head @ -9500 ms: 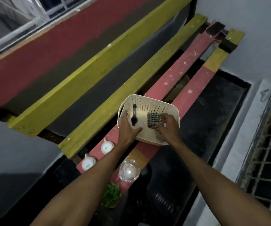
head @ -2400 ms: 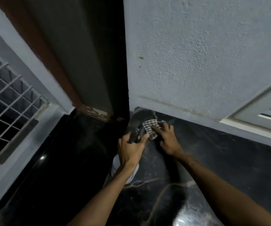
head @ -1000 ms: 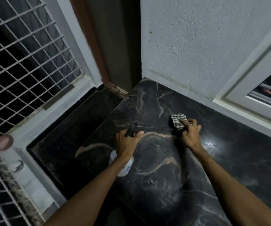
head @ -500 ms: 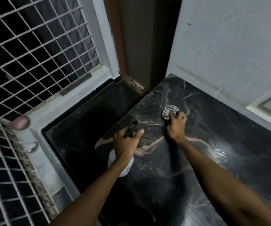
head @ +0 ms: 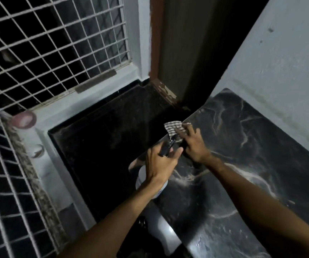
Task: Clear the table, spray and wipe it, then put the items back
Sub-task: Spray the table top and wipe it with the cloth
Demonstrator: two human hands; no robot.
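Wiping with one small checked cloth (head: 173,126), grey and white, crumpled, pressed to the table (head: 252,155) under the flat, spread fingers of the right hand (head: 194,144). Lying right at the slab's left edge, near the far corner. Gripping one spray bottle (head: 143,180) in the left hand (head: 161,162), fingers curled round the black head, white body hanging just past that edge, over the dark floor (head: 103,146). Black marble with pale veins; bare and open to the right, hemmed by the wall (head: 280,71) behind. Two grilles (head: 56,43) on the left.
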